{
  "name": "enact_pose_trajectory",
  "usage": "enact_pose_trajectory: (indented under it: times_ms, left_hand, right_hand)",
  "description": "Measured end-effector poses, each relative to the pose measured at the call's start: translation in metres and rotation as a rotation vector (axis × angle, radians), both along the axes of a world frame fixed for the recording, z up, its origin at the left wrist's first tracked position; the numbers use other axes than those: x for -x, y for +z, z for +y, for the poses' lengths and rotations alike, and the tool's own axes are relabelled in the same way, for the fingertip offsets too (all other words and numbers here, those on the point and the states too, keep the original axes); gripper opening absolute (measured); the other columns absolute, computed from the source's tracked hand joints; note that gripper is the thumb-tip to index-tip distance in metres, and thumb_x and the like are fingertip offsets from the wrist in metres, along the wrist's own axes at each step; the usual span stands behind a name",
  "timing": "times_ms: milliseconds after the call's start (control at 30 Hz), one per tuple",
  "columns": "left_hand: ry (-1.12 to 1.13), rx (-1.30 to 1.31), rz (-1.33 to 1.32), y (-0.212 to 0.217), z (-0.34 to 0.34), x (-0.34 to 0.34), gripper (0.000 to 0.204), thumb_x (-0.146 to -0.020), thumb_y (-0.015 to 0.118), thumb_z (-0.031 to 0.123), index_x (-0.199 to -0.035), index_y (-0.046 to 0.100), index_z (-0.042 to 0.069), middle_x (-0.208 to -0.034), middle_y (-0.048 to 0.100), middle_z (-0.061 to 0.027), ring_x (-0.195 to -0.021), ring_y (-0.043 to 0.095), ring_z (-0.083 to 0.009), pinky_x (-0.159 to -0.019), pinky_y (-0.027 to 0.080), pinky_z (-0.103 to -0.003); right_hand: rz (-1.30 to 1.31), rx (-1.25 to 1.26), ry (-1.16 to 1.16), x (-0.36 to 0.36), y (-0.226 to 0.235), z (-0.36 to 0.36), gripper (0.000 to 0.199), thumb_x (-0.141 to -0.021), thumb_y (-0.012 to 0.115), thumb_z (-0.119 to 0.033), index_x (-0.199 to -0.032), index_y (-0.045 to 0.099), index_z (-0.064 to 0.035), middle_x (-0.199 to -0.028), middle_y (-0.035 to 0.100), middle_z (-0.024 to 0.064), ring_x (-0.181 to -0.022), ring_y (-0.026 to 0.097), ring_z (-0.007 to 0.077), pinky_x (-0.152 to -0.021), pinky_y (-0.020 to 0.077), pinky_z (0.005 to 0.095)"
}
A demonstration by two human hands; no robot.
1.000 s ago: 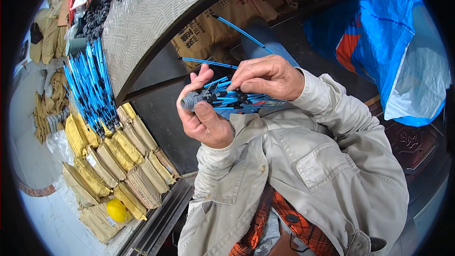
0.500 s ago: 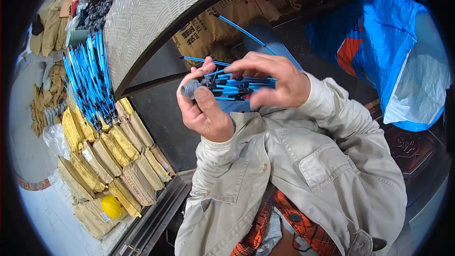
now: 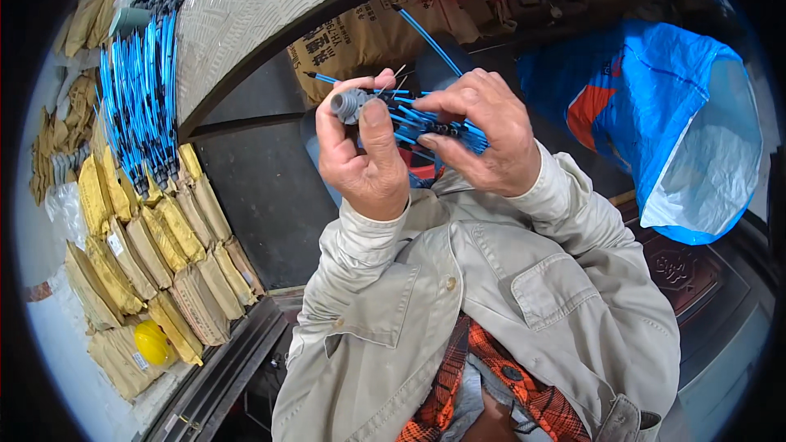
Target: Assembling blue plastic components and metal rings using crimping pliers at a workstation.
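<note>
A grey ribbed plastic fitting [image 3: 348,105] is gripped between the thumb and fingers of my left hand [image 3: 368,151]. Thin bare pins or wires stick up beside it, too fine to make out fully. My right hand [image 3: 495,135] has its thumb and forefinger closed on a thin blue tube with a black ribbed piece [image 3: 443,128], close to the left fingertips. Several more blue tubes [image 3: 407,116] run under and between both hands above my lap. One blue tube with a black tip [image 3: 427,39] points away past the hands. My palms hide how the tubes meet the fitting.
A stack of blue tubes with black ends [image 3: 141,98] lies at the left, over rows of brown and yellow paper packets [image 3: 168,250]. A yellow round object [image 3: 154,343] sits on them. A patterned table edge [image 3: 246,24] curves beyond. At right stands an open blue bag [image 3: 655,115].
My right thumb and forefinger have come together on a tube's black piece; before, the fingers were spread over the tubes. My left hand keeps the grey fitting, slightly higher and turned.
</note>
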State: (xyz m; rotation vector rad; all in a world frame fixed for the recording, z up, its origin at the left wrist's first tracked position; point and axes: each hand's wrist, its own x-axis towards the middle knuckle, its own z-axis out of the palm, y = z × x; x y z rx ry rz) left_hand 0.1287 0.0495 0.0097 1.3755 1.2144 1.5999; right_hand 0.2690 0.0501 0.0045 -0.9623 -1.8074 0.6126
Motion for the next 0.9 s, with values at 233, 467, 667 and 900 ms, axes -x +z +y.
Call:
enact_pose_trajectory:
  times_ms: [233,467,667,900]
  left_hand:
    - [0.003,0.005,-0.021,-0.002,0.004,0.006,0.017,-0.089,0.051,0.011,-0.101,0.05,-0.001,-0.094,0.062,-0.012,-0.085,0.06,-0.02,-0.081,0.045,-0.026]
    - [0.004,0.005,-0.034,-0.002,0.003,0.007,0.017,-0.089,0.052,0.01,-0.101,0.049,-0.001,-0.095,0.061,-0.0133,-0.085,0.06,-0.0209,-0.081,0.045,-0.027]
    - [-0.014,-0.012,-0.066,-0.005,-0.001,0.01,0.018,-0.089,0.05,0.011,-0.103,0.049,-0.002,-0.097,0.061,-0.0157,-0.089,0.06,-0.0237,-0.087,0.044,-0.031]
    - [-0.001,-0.019,0.055,-0.007,-0.005,0.018,0.033,-0.096,0.041,0.028,-0.104,0.048,-0.002,-0.103,0.06,-0.0229,-0.096,0.06,-0.0293,-0.089,0.044,-0.035]
  right_hand:
    - [0.407,0.476,0.732,-0.029,-0.003,-0.007,0.011,-0.072,0.061,-0.004,-0.082,0.061,0.0004,-0.077,0.062,0.0079,-0.066,0.055,0.0188,-0.063,0.045,0.0264]
    - [0.565,1.001,0.814,-0.032,-0.021,-0.027,0.013,-0.079,0.058,-0.003,-0.088,0.062,0.0045,-0.074,0.063,0.0104,-0.063,0.061,0.0209,-0.067,0.0515,0.0263]
    - [0.225,0.201,0.038,-0.001,-0.017,0.004,0.019,-0.076,0.064,0.002,-0.095,0.065,-0.0015,-0.078,0.061,0.0074,-0.06,0.054,0.0149,-0.058,0.0454,0.0236]
    - [0.402,0.143,0.209,0.018,-0.034,0.009,0.026,-0.073,0.066,0.002,-0.098,0.065,-0.0059,-0.081,0.059,0.0059,-0.053,0.047,0.0138,-0.049,0.0396,0.0229]
